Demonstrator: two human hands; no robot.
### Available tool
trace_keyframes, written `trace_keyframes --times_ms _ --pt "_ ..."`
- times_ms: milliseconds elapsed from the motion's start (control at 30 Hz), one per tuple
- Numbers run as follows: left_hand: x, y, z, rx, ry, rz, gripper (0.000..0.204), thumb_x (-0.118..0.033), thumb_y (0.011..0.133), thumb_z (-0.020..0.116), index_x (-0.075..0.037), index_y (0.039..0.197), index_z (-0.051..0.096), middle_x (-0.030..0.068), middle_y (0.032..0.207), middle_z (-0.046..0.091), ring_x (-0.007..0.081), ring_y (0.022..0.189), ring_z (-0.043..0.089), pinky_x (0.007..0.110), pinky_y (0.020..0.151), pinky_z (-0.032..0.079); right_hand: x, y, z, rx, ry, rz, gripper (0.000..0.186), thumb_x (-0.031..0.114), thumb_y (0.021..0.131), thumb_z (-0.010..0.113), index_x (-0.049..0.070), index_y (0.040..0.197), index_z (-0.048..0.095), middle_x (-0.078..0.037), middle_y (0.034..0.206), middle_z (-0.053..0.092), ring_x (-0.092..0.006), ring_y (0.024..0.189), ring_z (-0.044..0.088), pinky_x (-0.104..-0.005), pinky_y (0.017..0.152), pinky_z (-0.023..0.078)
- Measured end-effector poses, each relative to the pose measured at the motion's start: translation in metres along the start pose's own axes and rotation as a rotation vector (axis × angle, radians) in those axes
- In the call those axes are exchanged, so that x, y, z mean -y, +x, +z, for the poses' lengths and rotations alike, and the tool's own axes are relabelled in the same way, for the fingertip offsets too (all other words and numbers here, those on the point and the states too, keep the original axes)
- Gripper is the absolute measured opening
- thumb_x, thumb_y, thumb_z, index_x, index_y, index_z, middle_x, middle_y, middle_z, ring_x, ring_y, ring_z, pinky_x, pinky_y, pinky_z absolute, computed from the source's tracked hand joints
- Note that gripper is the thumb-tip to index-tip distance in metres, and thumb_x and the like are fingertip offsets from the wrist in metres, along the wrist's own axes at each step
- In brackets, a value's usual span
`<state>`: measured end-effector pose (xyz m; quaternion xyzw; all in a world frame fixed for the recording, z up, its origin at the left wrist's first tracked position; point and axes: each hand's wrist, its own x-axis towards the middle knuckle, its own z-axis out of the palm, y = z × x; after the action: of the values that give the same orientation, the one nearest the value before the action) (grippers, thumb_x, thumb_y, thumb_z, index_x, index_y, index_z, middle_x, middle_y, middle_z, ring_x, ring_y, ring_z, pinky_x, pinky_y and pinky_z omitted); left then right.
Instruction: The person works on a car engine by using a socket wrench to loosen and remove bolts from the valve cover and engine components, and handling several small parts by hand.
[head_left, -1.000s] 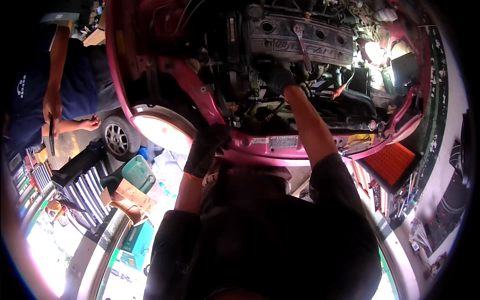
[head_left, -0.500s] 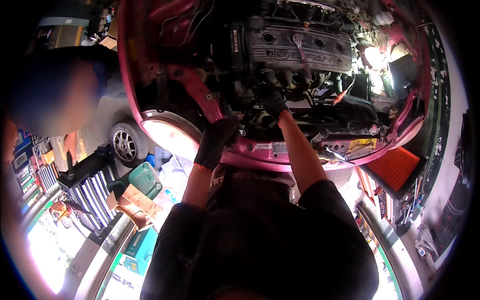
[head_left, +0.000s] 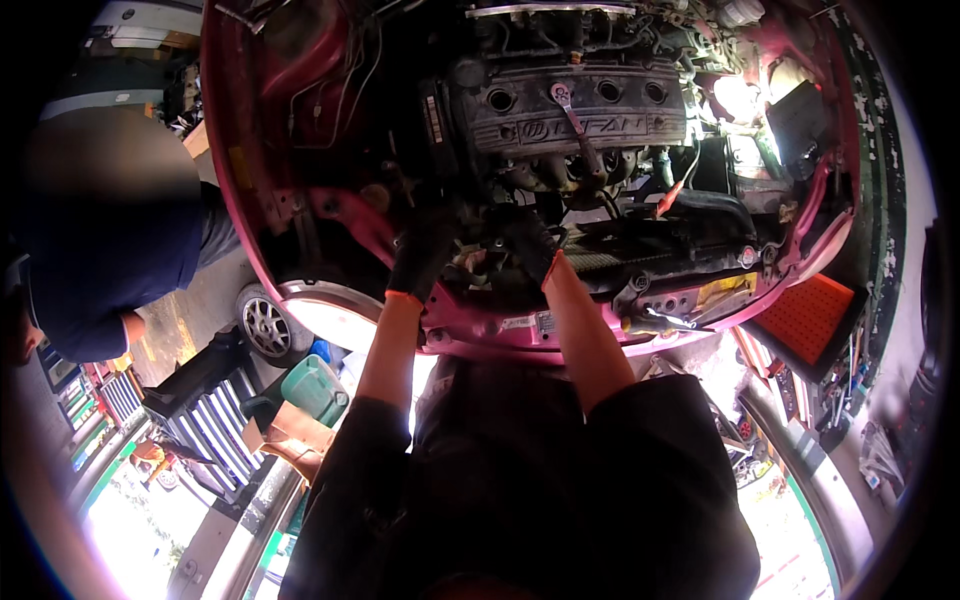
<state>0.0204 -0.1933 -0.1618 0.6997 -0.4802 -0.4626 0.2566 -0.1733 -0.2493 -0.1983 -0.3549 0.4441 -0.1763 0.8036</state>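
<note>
My left hand and my right hand, both in black gloves with orange cuffs, reach into the dark lower left part of the engine bay of a pink car. Their fingers are hidden among shadowed parts, so I cannot make out whether they hold anything. Just above them is the engine's ribbed valve cover, with a ratchet lying on it. Behind and below my right hand runs the radiator. The pink front panel crosses under my forearms, with a metal tool on it to the right.
A co-worker in dark blue bends at the left. Near them are a wheel, a black tool chest, a green bin and a cardboard box. An orange-and-black tray stands right of the car, beside a wall.
My left hand has moved forward into the engine bay, and my right hand has drawn slightly back toward me. The co-worker has bent lower. The view has shifted a little.
</note>
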Motion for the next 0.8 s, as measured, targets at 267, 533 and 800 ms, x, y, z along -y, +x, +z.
trace_keyframes --times_ms 267,533,800 --pt "-0.09 0.049 0.004 -0.09 0.682 0.447 0.035 -0.017 0.081 0.053 -0.019 0.116 0.057 0.0151 0.091 0.065 0.0358 0.074 0.062 0.047 0.067 0.051 -0.017 0.039 0.007 -0.149 -0.415 -0.34 0.029 0.021 0.087 0.054 0.006 0.111 0.06 -0.012 0.103 0.065 -0.0272 0.09 0.063 -0.0372 0.077 0.051" --pt "-0.063 0.1 0.009 0.102 1.064 0.634 0.023 -0.02 0.079 0.05 -0.011 0.092 0.066 0.0165 0.079 0.067 0.0365 0.068 0.064 0.047 0.067 0.051 0.018 -0.002 0.06 -0.612 -0.656 -0.177 0.037 0.031 0.084 0.049 0.003 0.106 0.059 -0.021 0.098 0.063 -0.039 0.09 0.06 -0.0467 0.079 0.047" --pt "-0.055 0.1 -0.02 0.236 0.818 0.63 0.018 -0.021 0.079 0.055 -0.008 0.072 0.065 0.0159 0.073 0.064 0.0299 0.073 0.062 0.04 0.069 0.048 -0.049 0.046 0.011 -0.348 -0.597 -0.641 0.026 0.017 0.086 0.051 0.007 0.109 0.058 -0.016 0.09 0.062 -0.0318 0.089 0.061 -0.0426 0.073 0.049"
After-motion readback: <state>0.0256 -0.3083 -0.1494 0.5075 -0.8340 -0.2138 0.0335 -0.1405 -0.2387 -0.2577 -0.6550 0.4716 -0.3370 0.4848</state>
